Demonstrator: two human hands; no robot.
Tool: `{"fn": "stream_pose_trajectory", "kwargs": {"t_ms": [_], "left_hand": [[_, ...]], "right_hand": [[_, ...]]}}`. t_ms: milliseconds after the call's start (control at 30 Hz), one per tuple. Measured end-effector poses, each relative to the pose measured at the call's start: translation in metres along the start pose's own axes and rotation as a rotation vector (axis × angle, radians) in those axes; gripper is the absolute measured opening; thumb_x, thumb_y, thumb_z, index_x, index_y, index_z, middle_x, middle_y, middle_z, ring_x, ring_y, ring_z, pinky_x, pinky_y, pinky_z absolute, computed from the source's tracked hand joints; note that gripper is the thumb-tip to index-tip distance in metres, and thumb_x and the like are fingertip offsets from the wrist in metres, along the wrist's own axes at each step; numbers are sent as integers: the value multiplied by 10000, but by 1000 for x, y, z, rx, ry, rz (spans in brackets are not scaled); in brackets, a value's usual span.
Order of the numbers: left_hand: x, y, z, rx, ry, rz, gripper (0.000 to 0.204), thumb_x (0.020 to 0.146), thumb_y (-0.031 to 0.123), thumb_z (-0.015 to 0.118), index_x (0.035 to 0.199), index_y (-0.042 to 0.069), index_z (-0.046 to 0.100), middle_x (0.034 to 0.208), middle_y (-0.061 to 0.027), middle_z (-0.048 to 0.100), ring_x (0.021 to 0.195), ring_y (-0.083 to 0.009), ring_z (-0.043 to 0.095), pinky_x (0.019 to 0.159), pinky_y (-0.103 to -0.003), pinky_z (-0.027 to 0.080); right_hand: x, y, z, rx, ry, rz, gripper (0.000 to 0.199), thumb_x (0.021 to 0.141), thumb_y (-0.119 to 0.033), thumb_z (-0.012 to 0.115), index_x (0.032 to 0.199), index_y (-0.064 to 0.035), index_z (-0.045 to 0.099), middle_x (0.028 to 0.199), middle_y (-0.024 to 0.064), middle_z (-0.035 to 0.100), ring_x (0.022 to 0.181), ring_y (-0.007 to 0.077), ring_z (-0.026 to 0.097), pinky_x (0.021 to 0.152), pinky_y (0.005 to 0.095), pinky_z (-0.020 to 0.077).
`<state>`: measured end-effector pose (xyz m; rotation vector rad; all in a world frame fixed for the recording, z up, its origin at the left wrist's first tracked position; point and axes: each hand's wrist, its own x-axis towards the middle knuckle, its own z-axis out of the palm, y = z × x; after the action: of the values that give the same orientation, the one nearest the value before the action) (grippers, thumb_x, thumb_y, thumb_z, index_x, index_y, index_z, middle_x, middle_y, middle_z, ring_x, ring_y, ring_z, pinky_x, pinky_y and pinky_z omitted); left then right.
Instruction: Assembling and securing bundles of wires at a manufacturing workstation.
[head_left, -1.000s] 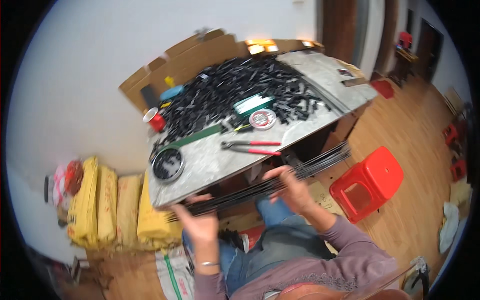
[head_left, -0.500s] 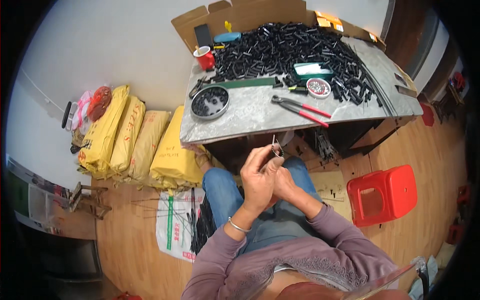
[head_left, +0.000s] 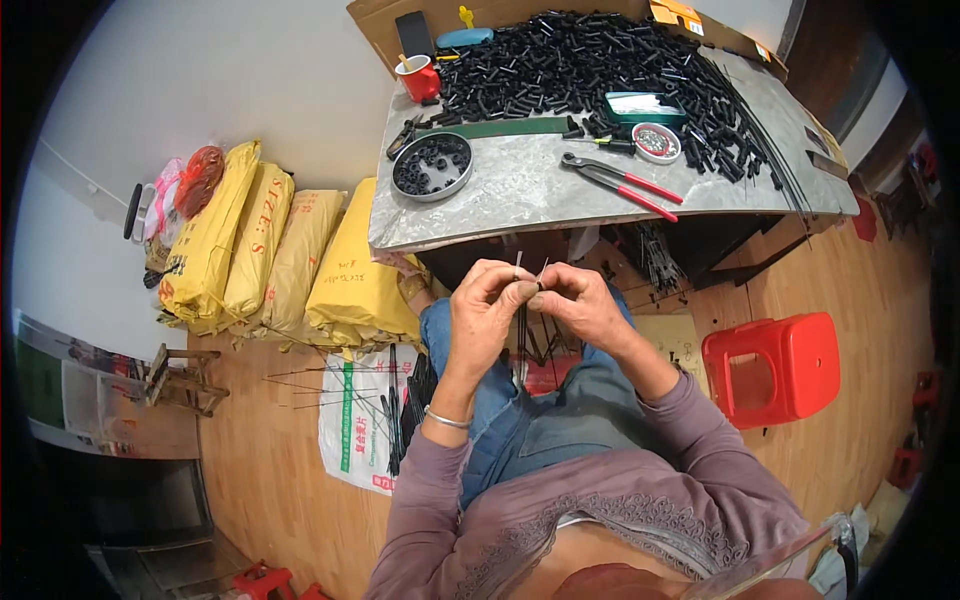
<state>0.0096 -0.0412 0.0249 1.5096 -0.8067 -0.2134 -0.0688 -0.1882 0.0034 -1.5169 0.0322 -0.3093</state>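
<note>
My left hand [head_left: 487, 305] and my right hand [head_left: 583, 301] meet in front of me, just below the front edge of the grey table [head_left: 500, 205]. Both pinch the top of a bundle of thin dark rods [head_left: 523, 320] that hangs down between my knees. The rod tips stick up a little between my fingertips. A large heap of short black tubes [head_left: 590, 62] covers the far half of the table. Red-handled pliers [head_left: 628, 182] lie near the table's front edge, above my right hand.
A round tin of black rings [head_left: 433, 166], a red mug [head_left: 421, 78], a green strip [head_left: 495, 128] and a small round tin [head_left: 656, 142] sit on the table. Yellow sacks [head_left: 270, 255] lean at left. A red plastic stool [head_left: 775, 365] stands at right. More rods lie on a white sack [head_left: 365, 415] on the floor.
A second ago my hands were spread apart holding long rods level under the table edge. Now they are together, holding the bundle upright. The view has tipped down and left.
</note>
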Motion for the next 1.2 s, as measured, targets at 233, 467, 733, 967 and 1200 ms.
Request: {"fn": "stream_pose_trajectory", "kwargs": {"t_ms": [233, 467, 733, 967, 1200], "left_hand": [[6, -20, -3, -556, -250, -202, 218, 849, 206, 697, 789, 21, 598, 825, 3, 540, 755, -86, 502, 693, -221, 416], [9, 1, 5, -617, -212, -206, 144, 849, 133, 679, 809, 44, 573, 832, 9, 509, 789, -79, 479, 707, -212, 408], [6, 3, 14, -670, -139, -126, 178, 849, 164, 686, 798, 44, 564, 826, 7, 493, 750, -80, 437, 691, -219, 358], [2, 0, 12, -779, -111, -137, 209, 820, 224, 716, 798, 69, 578, 853, -11, 492, 901, -161, 460, 851, -289, 358], [2, 13, 14, -710, 31, -152, 172, 824, 174, 708, 791, 63, 581, 896, 13, 489, 851, -98, 462, 762, -230, 380]], "right_hand": [[8, -5, -17, 358, -303, 111, 139, 856, -121, 668, 828, 0, 606, 734, 28, 609, 655, 90, 566, 591, 221, 449], [5, -16, -16, 278, -185, 100, 121, 847, -113, 658, 843, -1, 613, 801, 15, 610, 729, 82, 582, 674, 239, 491], [0, -28, -15, 249, -148, 118, 125, 802, -76, 711, 848, 11, 635, 750, 12, 637, 701, 62, 577, 633, 224, 474], [-5, -14, -6, 166, -144, 119, 129, 811, -89, 697, 878, 6, 641, 788, -18, 618, 745, 40, 546, 676, 216, 464], [0, -4, 13, 57, -38, -7, 130, 795, -61, 704, 888, -4, 635, 784, -40, 583, 763, 50, 534, 700, 218, 451]]}}
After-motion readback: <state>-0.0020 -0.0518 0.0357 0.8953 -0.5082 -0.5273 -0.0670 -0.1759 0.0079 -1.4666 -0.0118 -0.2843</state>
